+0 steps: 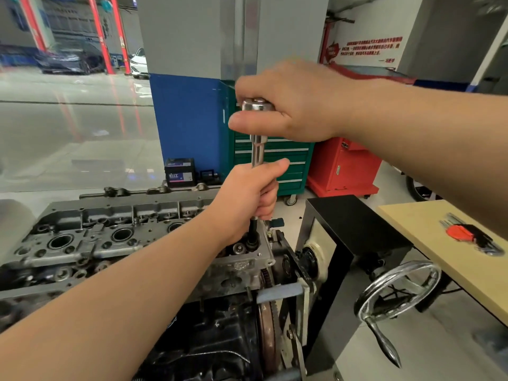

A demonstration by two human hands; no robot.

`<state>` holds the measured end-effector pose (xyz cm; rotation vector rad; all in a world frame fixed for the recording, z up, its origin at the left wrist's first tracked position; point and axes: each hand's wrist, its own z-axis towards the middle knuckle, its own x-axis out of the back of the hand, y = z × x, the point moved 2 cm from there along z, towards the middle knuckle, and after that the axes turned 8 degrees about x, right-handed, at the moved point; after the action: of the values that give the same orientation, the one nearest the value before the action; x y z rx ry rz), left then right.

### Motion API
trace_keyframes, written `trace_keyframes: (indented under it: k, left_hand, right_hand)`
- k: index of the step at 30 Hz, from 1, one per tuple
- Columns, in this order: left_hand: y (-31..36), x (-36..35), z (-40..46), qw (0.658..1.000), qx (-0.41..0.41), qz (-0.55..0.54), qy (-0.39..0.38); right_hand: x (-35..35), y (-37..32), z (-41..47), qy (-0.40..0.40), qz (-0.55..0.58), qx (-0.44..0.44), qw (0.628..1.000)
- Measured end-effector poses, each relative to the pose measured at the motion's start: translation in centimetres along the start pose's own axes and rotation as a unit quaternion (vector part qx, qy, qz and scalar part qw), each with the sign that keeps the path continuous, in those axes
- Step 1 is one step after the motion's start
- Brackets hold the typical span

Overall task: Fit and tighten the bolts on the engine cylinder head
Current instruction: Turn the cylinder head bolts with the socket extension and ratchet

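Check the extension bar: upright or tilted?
Upright. The extension bar runs straight down from the right hand through the left hand.

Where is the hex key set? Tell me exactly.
In the head view the hex key set with its red holder lies at the far right on the light wooden table, beyond the handwheel and below the right forearm.

Bright, even light; glare on floor (pixel 82 119); edges bowed, perhaps slightly blurred
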<state>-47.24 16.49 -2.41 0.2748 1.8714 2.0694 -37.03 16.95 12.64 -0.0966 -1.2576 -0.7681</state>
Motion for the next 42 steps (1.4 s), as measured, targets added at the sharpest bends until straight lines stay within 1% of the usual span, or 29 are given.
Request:
trace_keyframes:
  k: [2,3,6,8,10,11,13,15,16,18,20,22,23,24,25,26,27,28,29,30,31,33,34,35,37,38,39,40,42]
  left_hand:
    - [-0.2,0.0,-0.1,1.000,-0.009,-0.002,0.018]
    - [-0.3,-0.1,-0.2,0.999,-0.016,0.009,0.039]
    - [-0.8,-0.3,-0.7,0.985,-0.051,0.082,0.140]
    - [-0.9,-0.4,-0.9,0.982,-0.044,0.068,0.169]
    - [-0.7,-0.5,-0.9,0.989,-0.022,0.020,0.145]
    - [-0.5,-0.5,-0.8,0.992,-0.018,0.010,0.123]
    - [-0.1,-0.4,-0.7,0.997,-0.007,0.013,0.077]
    - [0.1,-0.2,-0.5,0.999,0.010,0.021,0.032]
    - [0.3,0.0,-0.5,0.999,0.014,0.027,0.015]
    - [0.1,0.3,-0.4,0.999,0.010,0.048,-0.013]
    - [-0.1,0.7,-0.2,0.995,-0.010,0.098,-0.032]
    - [-0.2,1.5,-0.2,0.989,-0.021,0.138,-0.051]
    - [-0.2,2.5,-0.1,0.990,-0.017,0.131,-0.053]
    - [-0.3,3.8,0.1,0.991,-0.016,0.127,-0.042]
    - [-0.2,5.5,0.3,0.987,-0.025,0.161,-0.012]
    - [-0.3,7.4,0.6,0.966,-0.038,0.254,0.036]
    - [-0.7,9.4,0.9,0.914,-0.037,0.393,0.090]
    - [-1.3,11.3,1.3,0.834,-0.003,0.535,0.132]
    - [-2.1,12.7,1.6,0.757,0.057,0.633,0.152]
    - [-2.8,13.7,1.8,0.710,0.116,0.677,0.155]
    - [-3.4,14.2,2.0,0.692,0.151,0.689,0.151]
    - [-4.0,14.5,2.4,0.694,0.152,0.689,0.143]
    - [-4.1,14.5,2.5,0.693,0.140,0.692,0.144]
    - [-4.1,14.6,2.6,0.691,0.132,0.696,0.145]
    - [-4.2,14.8,2.7,0.688,0.132,0.698,0.147]
    - [-4.3,14.9,2.7,0.688,0.132,0.699,0.148]
    - [-4.4,14.9,2.8,0.687,0.131,0.699,0.149]
    - [-4.4,15.0,2.8,0.688,0.132,0.698,0.149]
    - [-4.5,15.0,2.9,0.689,0.131,0.696,0.150]
  right_hand:
    - [0.4,-0.7,0.0,-0.006,-0.123,-0.044,0.991]
    - [0.3,-0.9,0.0,-0.013,-0.150,-0.075,0.986]
    - [0.1,-1.4,-0.7,-0.001,-0.128,-0.133,0.983]
    - [-0.2,-1.4,-0.6,0.025,-0.126,-0.143,0.981]
    - [-0.6,-1.1,0.0,0.056,-0.117,-0.123,0.984]
    - [-0.9,-0.8,0.3,0.066,-0.095,-0.097,0.989]
    - [-1.3,-0.3,0.4,0.073,0.009,-0.033,0.997]
    - [-1.5,0.1,0.1,0.069,0.124,-0.018,0.990]
    - [-1.5,0.1,0.0,0.066,0.148,-0.023,0.987]
    - [-1.4,0.0,-0.1,0.060,0.134,-0.022,0.989]
    - [-1.0,-0.5,-0.1,0.042,0.053,-0.040,0.997]
    - [-0.1,-1.4,-0.6,0.005,-0.047,-0.096,0.994]
    - [0.2,-1.9,-1.0,-0.017,-0.078,-0.099,0.992]
    - [0.5,-2.6,-1.3,-0.024,-0.073,-0.082,0.994]
    - [0.8,-3.5,-1.5,-0.020,-0.070,-0.063,0.995]
    - [0.9,-3.9,-1.6,-0.024,-0.077,-0.070,0.994]
    - [0.6,-3.3,-1.5,-0.021,-0.091,-0.095,0.991]
    - [0.4,-2.8,-1.2,-0.021,-0.106,-0.132,0.985]
    - [0.2,-2.1,-0.7,-0.022,-0.105,-0.146,0.983]
    - [0.1,-1.5,-0.4,-0.013,-0.093,-0.130,0.987]
    - [0.1,-1.1,-0.2,-0.015,-0.053,-0.101,0.993]
    - [0.3,-0.3,-0.3,-0.052,0.077,-0.045,0.995]
    - [0.4,0.0,-0.5,-0.073,0.115,-0.026,0.990]
    - [0.4,0.1,-0.8,-0.085,0.138,-0.016,0.987]
    - [0.1,0.5,-1.1,-0.057,0.158,-0.029,0.985]
    - [-0.1,0.4,-1.3,-0.032,0.144,-0.037,0.988]
    - [-0.2,0.1,-1.3,-0.013,0.105,-0.050,0.993]
    - [-0.2,-0.3,-1.4,-0.006,0.047,-0.073,0.996]
    - [0.1,-1.3,-1.7,-0.008,-0.065,-0.125,0.990]
